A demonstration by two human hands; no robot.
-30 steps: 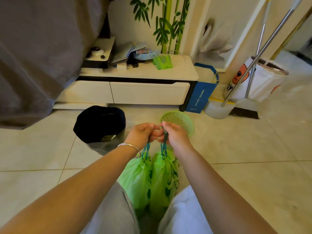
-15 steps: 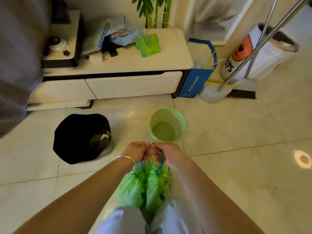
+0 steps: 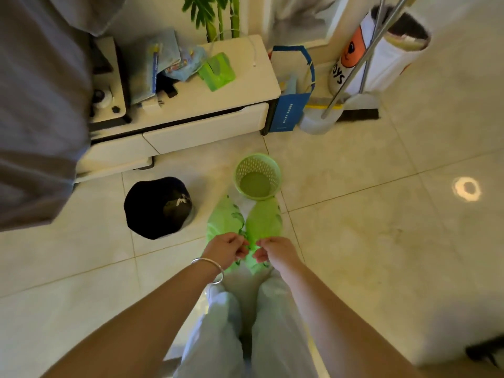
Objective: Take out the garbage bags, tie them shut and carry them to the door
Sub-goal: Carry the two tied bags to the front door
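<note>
Two light green garbage bags hang side by side in front of my legs, the left bag (image 3: 223, 216) and the right bag (image 3: 264, 221). My left hand (image 3: 226, 248), with a silver bracelet on the wrist, is closed on the top of the left bag. Beside it, my right hand (image 3: 275, 251) pinches the top of the right bag. The drawstrings are hidden by my fingers. Just beyond the bags a small green mesh waste basket (image 3: 257, 177) stands on the tiled floor with nothing in it.
A bin lined with a black bag (image 3: 158, 207) stands left of the bags. Behind it is a low white cabinet (image 3: 204, 129) with clutter on top, then a blue paper bag (image 3: 290, 105), a white bucket (image 3: 319, 122) and mop handles (image 3: 362, 54). Grey cloth (image 3: 41, 105) hangs at left.
The view has tilted further down and I stand higher. My hands moved slightly apart, and the bags now swing forward toward the green basket.
</note>
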